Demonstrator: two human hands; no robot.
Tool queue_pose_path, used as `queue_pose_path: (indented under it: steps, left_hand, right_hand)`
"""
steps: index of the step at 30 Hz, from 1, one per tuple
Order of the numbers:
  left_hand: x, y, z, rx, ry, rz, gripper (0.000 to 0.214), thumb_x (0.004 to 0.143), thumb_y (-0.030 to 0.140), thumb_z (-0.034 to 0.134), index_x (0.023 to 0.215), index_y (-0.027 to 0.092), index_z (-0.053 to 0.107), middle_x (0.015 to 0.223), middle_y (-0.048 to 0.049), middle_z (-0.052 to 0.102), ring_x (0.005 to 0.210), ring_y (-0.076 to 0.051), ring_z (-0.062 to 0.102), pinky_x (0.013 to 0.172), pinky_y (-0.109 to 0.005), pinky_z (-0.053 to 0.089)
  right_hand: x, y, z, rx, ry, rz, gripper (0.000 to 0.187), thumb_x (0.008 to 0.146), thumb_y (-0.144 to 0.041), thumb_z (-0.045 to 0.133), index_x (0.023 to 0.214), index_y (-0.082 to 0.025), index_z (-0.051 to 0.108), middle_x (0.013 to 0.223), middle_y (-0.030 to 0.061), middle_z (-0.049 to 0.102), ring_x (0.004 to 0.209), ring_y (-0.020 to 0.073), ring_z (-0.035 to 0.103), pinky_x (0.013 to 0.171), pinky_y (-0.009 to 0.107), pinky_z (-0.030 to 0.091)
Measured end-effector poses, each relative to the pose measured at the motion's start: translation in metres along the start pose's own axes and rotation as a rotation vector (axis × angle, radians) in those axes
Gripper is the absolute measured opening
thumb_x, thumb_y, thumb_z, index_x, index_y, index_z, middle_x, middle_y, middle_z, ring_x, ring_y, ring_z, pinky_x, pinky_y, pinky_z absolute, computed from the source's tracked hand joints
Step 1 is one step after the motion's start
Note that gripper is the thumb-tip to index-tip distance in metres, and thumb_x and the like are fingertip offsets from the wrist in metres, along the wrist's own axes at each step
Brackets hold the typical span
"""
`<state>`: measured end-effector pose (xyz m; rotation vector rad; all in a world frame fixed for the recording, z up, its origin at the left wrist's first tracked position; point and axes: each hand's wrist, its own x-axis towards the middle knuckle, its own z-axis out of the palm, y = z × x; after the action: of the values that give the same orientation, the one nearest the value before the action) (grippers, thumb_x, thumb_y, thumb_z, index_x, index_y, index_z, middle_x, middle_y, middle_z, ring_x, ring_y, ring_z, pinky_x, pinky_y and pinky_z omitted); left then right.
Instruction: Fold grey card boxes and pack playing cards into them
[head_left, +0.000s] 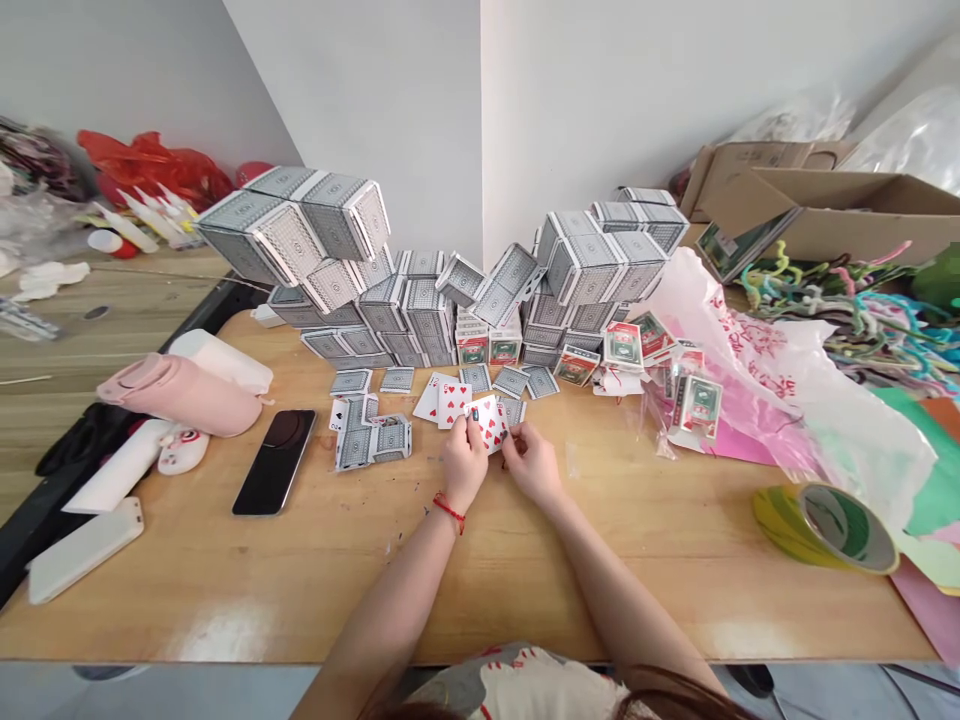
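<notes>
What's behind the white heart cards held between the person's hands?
A grey-patterned card lies on the light wooden table, its lower part hidden by the white heart playing cards and right hand.

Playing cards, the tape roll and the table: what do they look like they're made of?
The playing cards look like thin, stiff card, perhaps coated, because they have smooth, slightly shiny faces. The tape roll looks like glossy plastic tape, with shiny wound layers, though it's hard to be sure. The table looks like varnished wood, with a light wood colour and a bright glare near its edge.
</notes>
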<state>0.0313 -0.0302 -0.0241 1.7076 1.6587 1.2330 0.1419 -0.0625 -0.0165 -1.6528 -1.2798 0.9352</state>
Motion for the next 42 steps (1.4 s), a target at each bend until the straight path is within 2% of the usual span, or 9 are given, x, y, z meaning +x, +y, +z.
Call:
queue_pose_path:
  steps: [3,5,12,20,24,28,31,36,42]
  left_hand:
    - [0.004,0.002,-0.002,-0.128,-0.076,-0.063,0.027,0.084,0.032,0.037,0.061,0.018,0.042,0.05,0.0023,0.041,0.045,-0.009,0.035,0.047,-0.023,0.026]
    - [0.005,0.003,-0.003,-0.206,-0.137,-0.071,0.029,0.084,0.035,0.038,0.06,0.018,0.042,0.05,0.0024,0.041,0.046,-0.009,0.035,0.047,-0.023,0.027]
    - [-0.001,0.01,-0.006,-0.239,-0.211,-0.035,0.034,0.083,0.042,0.038,0.058,0.018,0.039,0.049,0.0031,0.038,0.046,-0.009,0.033,0.047,-0.023,0.025]
    - [0.0,0.013,-0.012,-0.366,-0.29,-0.062,0.038,0.08,0.041,0.042,0.052,0.017,0.035,0.048,0.0037,0.034,0.047,-0.008,0.031,0.047,-0.023,0.025]
    - [0.008,0.015,-0.015,-0.595,-0.449,-0.173,0.029,0.073,0.039,0.054,0.058,0.015,0.051,0.066,-0.0011,0.054,0.063,-0.011,0.048,0.058,-0.023,0.038]
    - [0.01,0.017,-0.011,-0.791,-0.602,-0.423,0.031,0.063,0.035,0.066,0.085,0.014,0.063,0.072,-0.0048,0.062,0.068,-0.016,0.056,0.059,-0.025,0.043]
    - [0.01,0.017,-0.007,-0.888,-0.586,-0.539,0.037,0.059,0.034,0.069,0.087,0.011,0.064,0.074,-0.0075,0.065,0.069,-0.018,0.059,0.058,-0.027,0.045]
    - [0.013,0.018,-0.006,-0.961,-0.489,-0.673,0.029,0.055,0.034,0.071,0.073,0.011,0.065,0.063,-0.006,0.065,0.06,-0.017,0.06,0.053,-0.027,0.045]
    - [0.013,0.021,0.0,-0.876,-0.358,-0.603,0.024,0.058,0.032,0.068,0.068,0.012,0.063,0.062,-0.0044,0.063,0.058,-0.015,0.058,0.055,-0.027,0.045]
  right_hand:
    - [0.006,0.0,-0.015,0.433,-0.226,0.088,0.034,0.076,-0.051,0.046,0.076,-0.017,0.052,0.065,0.0042,0.062,0.055,0.0151,0.057,0.053,0.027,0.046]
    - [0.009,0.0,-0.021,0.597,-0.284,0.147,0.039,0.072,-0.056,0.049,0.075,-0.018,0.053,0.07,0.0049,0.063,0.061,0.0164,0.059,0.054,0.027,0.046]
    - [0.009,0.004,-0.016,0.874,-0.33,0.255,0.03,0.061,-0.042,0.068,0.072,-0.019,0.053,0.065,-0.0004,0.06,0.064,0.0145,0.058,0.059,0.027,0.045]
    - [0.011,0.016,-0.008,0.597,-0.131,0.169,0.033,0.063,-0.046,0.063,0.061,-0.018,0.046,0.051,-0.0058,0.045,0.046,0.0081,0.041,0.048,0.021,0.035]
    - [0.011,0.015,-0.009,0.424,-0.089,0.079,0.029,0.07,-0.044,0.056,0.062,-0.019,0.043,0.049,-0.0058,0.042,0.043,0.0074,0.036,0.044,0.02,0.031]
    - [0.007,0.009,-0.006,0.313,-0.115,-0.003,0.02,0.075,-0.039,0.048,0.07,-0.019,0.046,0.06,-0.001,0.053,0.053,0.0119,0.049,0.049,0.022,0.04]
    - [0.003,0.004,-0.001,0.218,-0.083,-0.078,0.015,0.077,-0.034,0.044,0.078,-0.02,0.049,0.072,0.0023,0.059,0.064,0.0155,0.055,0.059,0.026,0.045]
    - [0.0,-0.002,0.002,0.123,-0.13,-0.156,0.014,0.08,-0.031,0.041,0.08,-0.02,0.049,0.069,0.0019,0.058,0.058,0.0142,0.053,0.055,0.024,0.043]
    - [0.002,0.0,0.0,0.166,-0.15,-0.199,0.014,0.081,-0.029,0.04,0.084,-0.019,0.05,0.082,0.0049,0.059,0.07,0.0157,0.054,0.064,0.026,0.045]
